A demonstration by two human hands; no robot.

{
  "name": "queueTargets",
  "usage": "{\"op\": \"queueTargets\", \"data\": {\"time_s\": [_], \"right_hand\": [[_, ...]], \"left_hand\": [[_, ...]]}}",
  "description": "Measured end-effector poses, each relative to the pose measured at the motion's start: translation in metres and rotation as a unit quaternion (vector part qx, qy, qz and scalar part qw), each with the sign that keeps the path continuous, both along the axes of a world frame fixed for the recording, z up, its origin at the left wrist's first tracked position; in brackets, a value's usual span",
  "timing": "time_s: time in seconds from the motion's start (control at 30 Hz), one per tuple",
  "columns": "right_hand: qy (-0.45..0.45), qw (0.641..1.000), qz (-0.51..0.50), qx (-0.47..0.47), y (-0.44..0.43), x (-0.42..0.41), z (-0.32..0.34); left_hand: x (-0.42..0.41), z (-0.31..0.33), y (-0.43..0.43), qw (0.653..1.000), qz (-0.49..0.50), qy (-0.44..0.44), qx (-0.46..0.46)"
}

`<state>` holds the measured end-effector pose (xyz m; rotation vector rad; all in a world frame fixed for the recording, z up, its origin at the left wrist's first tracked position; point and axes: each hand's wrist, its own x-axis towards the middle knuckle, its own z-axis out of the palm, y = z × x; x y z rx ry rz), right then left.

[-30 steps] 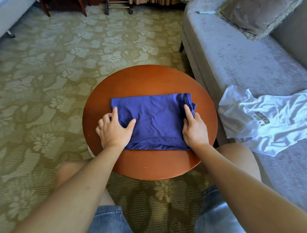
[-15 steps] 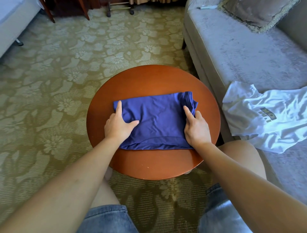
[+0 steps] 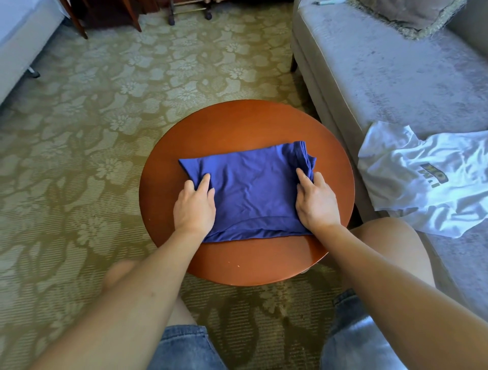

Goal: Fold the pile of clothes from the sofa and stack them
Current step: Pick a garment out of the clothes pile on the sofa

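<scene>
A folded blue shirt (image 3: 250, 190) lies on the round wooden table (image 3: 237, 121) in front of my knees. My left hand (image 3: 194, 206) holds its left edge, fingers curled into the bunched cloth there. At the right edge, my right hand (image 3: 317, 203) pinches the folded layers, one digit on top and the others at the side. A crumpled white T-shirt (image 3: 412, 182) with a dark print lies on the grey sofa (image 3: 369, 79) to the right, hanging over the seat's front edge.
A fringed cushion (image 3: 412, 13) and a pen (image 3: 326, 2) lie at the sofa's far end. Patterned carpet (image 3: 105, 132) surrounds the table. Furniture legs and castors (image 3: 190, 13) stand at the back, and a pale bed or seat (image 3: 21, 45) sits far left.
My left hand slid right along the shirt's left side and closed on the edge, drawing the cloth inward. My right hand stayed at the right edge. The camera shifted slightly.
</scene>
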<state>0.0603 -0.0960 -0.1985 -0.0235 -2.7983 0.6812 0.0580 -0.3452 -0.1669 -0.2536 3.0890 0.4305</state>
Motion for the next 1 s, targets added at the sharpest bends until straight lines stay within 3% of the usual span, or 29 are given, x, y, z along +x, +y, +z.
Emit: {"op": "queueTargets", "data": {"time_s": [0.27,0.47,0.73,1.0], "right_hand": [[-0.052,0.998,0.026,-0.020,0.000,0.025,0.007],[-0.132,0.989,0.022,-0.070,0.019,0.051,0.043],[-0.070,0.996,0.004,-0.058,0.054,0.084,0.123],[-0.068,0.985,-0.085,-0.132,0.079,0.146,0.143]], "left_hand": [[0.041,0.009,-0.002,0.999,0.010,-0.030,0.007],[0.054,0.058,0.007,0.999,-0.001,-0.013,0.053],[0.056,0.128,0.032,0.991,-0.043,0.037,0.120],[0.068,0.149,0.075,0.979,-0.121,0.039,0.157]]}}
